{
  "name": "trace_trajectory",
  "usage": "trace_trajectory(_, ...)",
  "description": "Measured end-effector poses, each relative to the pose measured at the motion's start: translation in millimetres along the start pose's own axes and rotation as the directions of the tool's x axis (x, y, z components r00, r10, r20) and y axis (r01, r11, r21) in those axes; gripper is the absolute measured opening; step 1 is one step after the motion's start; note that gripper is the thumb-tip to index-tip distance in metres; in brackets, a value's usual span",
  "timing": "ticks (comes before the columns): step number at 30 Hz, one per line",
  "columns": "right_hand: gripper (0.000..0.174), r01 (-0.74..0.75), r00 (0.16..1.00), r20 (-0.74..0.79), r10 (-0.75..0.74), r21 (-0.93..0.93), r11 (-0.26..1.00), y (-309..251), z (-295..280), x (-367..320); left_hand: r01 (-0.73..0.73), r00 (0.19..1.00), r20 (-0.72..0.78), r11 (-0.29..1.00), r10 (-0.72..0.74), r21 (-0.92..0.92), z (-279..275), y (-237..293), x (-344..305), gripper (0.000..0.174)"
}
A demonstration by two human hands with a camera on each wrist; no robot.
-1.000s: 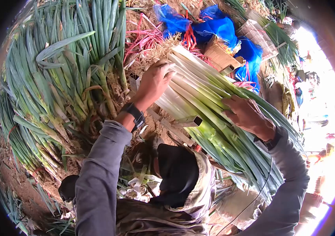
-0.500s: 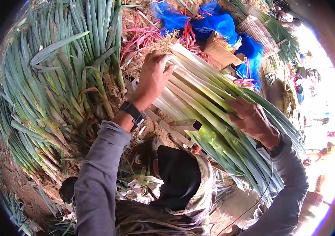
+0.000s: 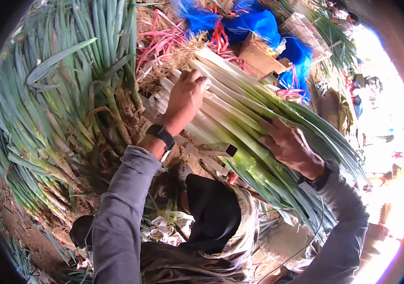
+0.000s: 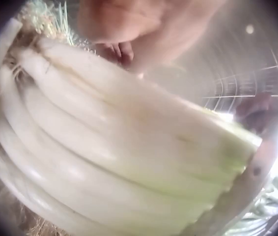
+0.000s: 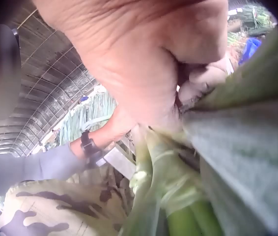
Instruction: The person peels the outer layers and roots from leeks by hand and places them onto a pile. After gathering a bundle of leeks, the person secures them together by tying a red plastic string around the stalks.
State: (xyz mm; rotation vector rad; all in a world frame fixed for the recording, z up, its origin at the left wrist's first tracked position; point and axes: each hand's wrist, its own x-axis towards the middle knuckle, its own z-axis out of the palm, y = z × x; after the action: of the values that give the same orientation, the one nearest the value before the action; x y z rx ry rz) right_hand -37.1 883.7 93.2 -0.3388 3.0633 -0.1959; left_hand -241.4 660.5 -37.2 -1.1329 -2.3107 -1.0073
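Observation:
A bundle of leeks lies slanting on a metal frame, white root ends at upper left and green leaves at lower right. My left hand is over the white stems, fingers curled down at the stalks. In the left wrist view those stems lie side by side, with the left hand at their upper edge. Farther along, where white turns green, my right hand holds leeks with curled fingers. Up close in the right wrist view, the right hand grips among the leaves; the fingertips are partly hidden.
A big heap of leeks stands to the left. Beyond the bundle lie pink ribbons, blue netting, a torn cardboard box and a wire crate. The person's camouflage-clad lap is below.
The left hand has shifted from the root ends a little along the stems, uncovering white ends to its left. The right hand stays on the greener part. The view has moved slightly.

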Motion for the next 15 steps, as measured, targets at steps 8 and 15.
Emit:
trace_trajectory(8, 0.059, -0.181, 0.971, 0.16, 0.177, 0.011, 0.983, -23.1, -59.1, -36.0, 0.059, 0.998, -0.013, 0.998, -0.059, -0.017, 0.4, -3.2, -8.1, 0.01)
trace_trajectory(15, 0.068, -0.46, 0.886, 0.055, 0.46, -0.008, 0.888, -17.8, -89.5, -132.2, 0.036, 0.999, 0.004, 0.996, -0.036, -0.081, 1.0, -10.8, -8.6, 0.012)
